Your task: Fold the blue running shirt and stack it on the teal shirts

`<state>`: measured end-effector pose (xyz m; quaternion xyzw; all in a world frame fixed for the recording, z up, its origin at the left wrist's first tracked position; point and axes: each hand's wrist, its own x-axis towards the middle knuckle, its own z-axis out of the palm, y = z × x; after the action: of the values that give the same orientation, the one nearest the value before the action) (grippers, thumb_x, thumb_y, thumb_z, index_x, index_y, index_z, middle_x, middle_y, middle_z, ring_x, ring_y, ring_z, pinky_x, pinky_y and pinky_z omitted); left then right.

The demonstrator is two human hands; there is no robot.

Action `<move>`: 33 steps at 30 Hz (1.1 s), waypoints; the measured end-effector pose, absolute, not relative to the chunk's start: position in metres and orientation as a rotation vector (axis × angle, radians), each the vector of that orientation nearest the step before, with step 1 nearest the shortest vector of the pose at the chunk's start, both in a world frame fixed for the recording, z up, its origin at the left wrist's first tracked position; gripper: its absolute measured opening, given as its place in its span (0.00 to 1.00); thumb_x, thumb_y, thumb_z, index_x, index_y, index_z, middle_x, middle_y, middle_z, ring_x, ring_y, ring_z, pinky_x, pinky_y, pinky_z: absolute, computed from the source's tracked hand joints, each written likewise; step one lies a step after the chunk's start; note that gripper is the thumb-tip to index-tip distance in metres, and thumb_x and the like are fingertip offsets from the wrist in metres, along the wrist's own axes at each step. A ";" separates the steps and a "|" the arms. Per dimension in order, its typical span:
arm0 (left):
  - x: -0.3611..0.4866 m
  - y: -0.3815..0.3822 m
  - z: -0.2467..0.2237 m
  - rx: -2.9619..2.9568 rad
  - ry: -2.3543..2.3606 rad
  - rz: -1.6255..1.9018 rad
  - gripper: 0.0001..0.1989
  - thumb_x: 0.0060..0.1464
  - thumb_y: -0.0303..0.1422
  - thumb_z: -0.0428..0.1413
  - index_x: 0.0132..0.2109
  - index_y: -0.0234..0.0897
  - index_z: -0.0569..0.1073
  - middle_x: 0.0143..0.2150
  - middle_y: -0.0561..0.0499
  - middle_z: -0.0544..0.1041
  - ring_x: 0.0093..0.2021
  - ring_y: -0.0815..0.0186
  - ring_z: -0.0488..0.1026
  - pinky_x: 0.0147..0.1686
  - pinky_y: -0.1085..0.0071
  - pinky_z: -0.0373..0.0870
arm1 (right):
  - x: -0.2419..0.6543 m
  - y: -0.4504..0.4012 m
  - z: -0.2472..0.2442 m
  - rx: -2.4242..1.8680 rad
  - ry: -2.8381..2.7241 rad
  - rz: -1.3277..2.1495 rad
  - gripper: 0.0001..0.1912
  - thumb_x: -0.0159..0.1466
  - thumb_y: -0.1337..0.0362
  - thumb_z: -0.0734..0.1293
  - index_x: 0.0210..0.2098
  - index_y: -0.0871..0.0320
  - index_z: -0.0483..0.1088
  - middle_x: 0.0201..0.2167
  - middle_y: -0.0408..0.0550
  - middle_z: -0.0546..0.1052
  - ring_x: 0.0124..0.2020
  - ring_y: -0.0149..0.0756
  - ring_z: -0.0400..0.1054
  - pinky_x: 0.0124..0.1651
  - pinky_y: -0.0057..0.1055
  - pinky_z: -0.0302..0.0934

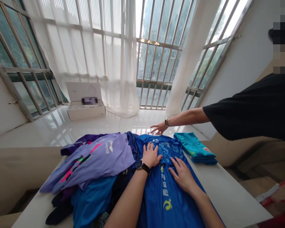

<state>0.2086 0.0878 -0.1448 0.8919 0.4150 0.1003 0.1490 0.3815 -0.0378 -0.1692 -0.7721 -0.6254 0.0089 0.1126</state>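
A blue sports shirt [154,196] with white lettering and a yellow logo lies spread out in front of me on a white table. My left hand [151,155], a black watch at its wrist, rests flat on the upper part of the shirt with fingers apart. Lower and to the right, my right hand [183,174] also lies on the fabric, fingers stretched and spread. Neither hand grips anything. To the left is a loose pile of clothes, topped by a lilac shirt [118,158]. On the right sits a folded teal garment stack [197,147].
Another person's hand [159,127], with a wristband, reaches in from the right beyond the shirt's far end. An open white box [86,113] stands on the tiled ledge by the curtain [109,63]. At lower right is a taped cardboard box [263,190].
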 end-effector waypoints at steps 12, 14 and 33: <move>0.154 0.009 -0.035 2.783 1.030 0.505 0.26 0.65 0.44 0.48 0.64 0.34 0.64 0.65 0.37 0.65 0.65 0.49 0.59 0.63 0.50 0.57 | 0.371 -0.040 -0.175 -2.424 -1.891 0.030 0.32 0.70 0.49 0.51 0.70 0.55 0.53 0.72 0.53 0.53 0.72 0.46 0.45 0.70 0.44 0.42; 0.138 -0.010 -0.047 2.763 1.054 0.411 0.26 0.64 0.44 0.50 0.61 0.32 0.67 0.63 0.35 0.67 0.64 0.48 0.62 0.62 0.51 0.60 | 0.373 -0.039 -0.178 -2.418 -1.885 0.036 0.33 0.69 0.50 0.52 0.70 0.56 0.52 0.72 0.53 0.53 0.72 0.47 0.45 0.70 0.45 0.42; 0.109 -0.087 -0.123 2.448 1.108 0.587 0.33 0.64 0.51 0.46 0.68 0.35 0.61 0.69 0.39 0.60 0.70 0.49 0.52 0.69 0.45 0.43 | 0.388 -0.067 -0.168 -2.045 -1.733 -0.021 0.31 0.65 0.49 0.55 0.60 0.61 0.66 0.67 0.60 0.61 0.70 0.51 0.50 0.69 0.50 0.50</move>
<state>0.1093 -0.0869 -0.1231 0.8731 0.3952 0.2094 0.1944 0.3884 -0.0670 -0.1678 -0.7426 -0.6295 -0.0078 0.2286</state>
